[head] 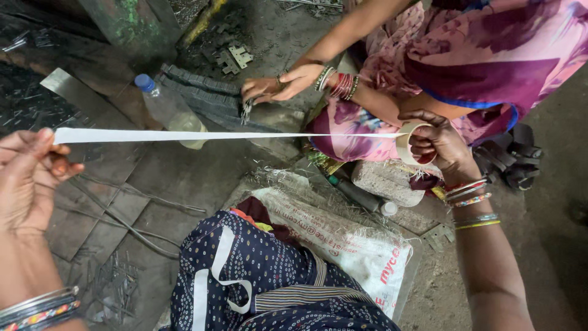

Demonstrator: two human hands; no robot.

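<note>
Your left hand (pixel 27 178) pinches the free end of a white tape strip (pixel 214 135) between closed fingertips, and your right hand (pixel 438 144) wraps shut around the tape roll (pixel 405 142), so the strip runs taut and level between them above the dark floor (pixel 184 171). Beneath the strip lies a plastic bottle (pixel 165 107) with a blue cap. Across from you, another person's hands (pixel 275 87) rest on a bundle of dark metal strips (pixel 208 98). A white woven sack (pixel 343 236) lies by your knee.
</note>
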